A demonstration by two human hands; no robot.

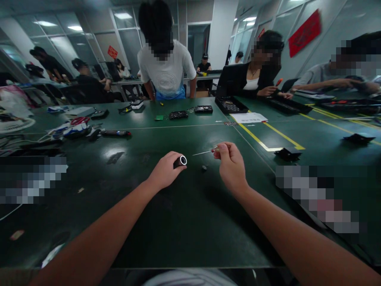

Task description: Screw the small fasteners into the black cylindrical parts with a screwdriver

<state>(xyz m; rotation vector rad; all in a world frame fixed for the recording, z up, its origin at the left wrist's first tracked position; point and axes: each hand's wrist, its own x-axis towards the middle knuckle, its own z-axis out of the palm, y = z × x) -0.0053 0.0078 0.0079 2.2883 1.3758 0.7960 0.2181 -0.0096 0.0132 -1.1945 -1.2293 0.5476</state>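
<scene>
My left hand (pixel 165 171) is closed around a short black cylinder (pixel 179 161) whose round end shows a bright white ring. In my right hand (pixel 231 163) is a thin screwdriver (pixel 205 152), pinched by its red and clear handle. Its metal shaft points left toward the cylinder, with a gap between them. A small dark piece (pixel 204 168) lies on the green table (pixel 184 230) between and just below my hands.
Farther back lie a green circuit board (pixel 159 118), black devices (pixel 178 114) and a black parts tray (pixel 230 105). Tools and cables (pixel 74 127) are at the left. Black parts (pixel 287 154) sit at the right. Several people are around the table.
</scene>
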